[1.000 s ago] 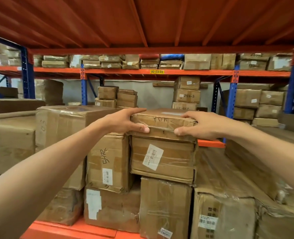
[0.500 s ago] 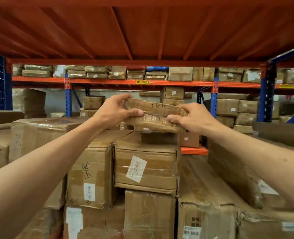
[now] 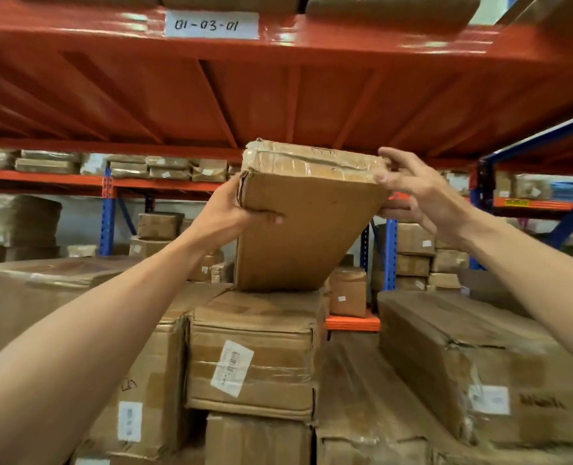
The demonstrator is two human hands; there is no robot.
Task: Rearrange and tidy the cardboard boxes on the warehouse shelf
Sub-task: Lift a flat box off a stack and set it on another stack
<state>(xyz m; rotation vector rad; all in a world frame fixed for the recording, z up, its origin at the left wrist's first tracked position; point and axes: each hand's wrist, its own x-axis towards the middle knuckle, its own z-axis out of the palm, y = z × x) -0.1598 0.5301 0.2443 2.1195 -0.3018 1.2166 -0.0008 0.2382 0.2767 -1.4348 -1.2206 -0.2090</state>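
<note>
A flat, taped cardboard box (image 3: 306,229) is tipped up steeply, its plain underside facing me and its far lower edge resting on the labelled box (image 3: 251,357) beneath. My left hand (image 3: 231,213) grips its left edge, thumb under the bottom face. My right hand (image 3: 412,193) holds the upper right corner with fingers partly spread. The raised box's top edge sits just below the orange shelf deck (image 3: 278,95).
Stacked cartons fill the shelf: a large box (image 3: 43,297) at left, a marked box (image 3: 144,397) below my left arm, long cartons (image 3: 463,364) at right. A small box (image 3: 347,290) stands behind. Blue uprights (image 3: 390,253) and further racks lie beyond.
The flat box has been lifted from lying on the stack and tilted up until its underside faces me. Both hands rose with it, and my view has tipped upward.
</note>
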